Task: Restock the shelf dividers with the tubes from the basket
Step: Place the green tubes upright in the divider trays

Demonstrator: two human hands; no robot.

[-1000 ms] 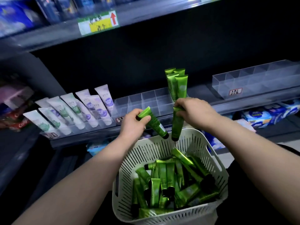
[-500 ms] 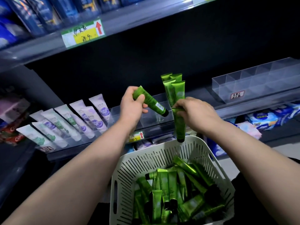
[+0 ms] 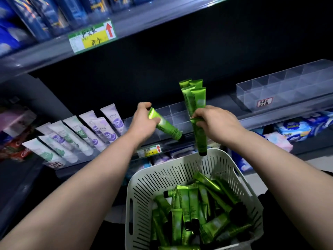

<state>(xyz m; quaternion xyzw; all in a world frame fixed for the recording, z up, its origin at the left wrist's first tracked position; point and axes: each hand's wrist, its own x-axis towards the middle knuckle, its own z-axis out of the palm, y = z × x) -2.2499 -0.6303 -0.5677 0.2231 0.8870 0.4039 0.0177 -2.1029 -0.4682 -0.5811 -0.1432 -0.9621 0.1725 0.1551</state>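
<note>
A: Which hand is nearer the divider?
B: The left hand grips a tube, cap tilted down over it. The right hand holds more tubes upright beside it.

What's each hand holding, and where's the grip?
Left hand: a green tube, grip at its crimped end. Right hand: a second tube, grip at its crimped top, cap hanging down.
</note>
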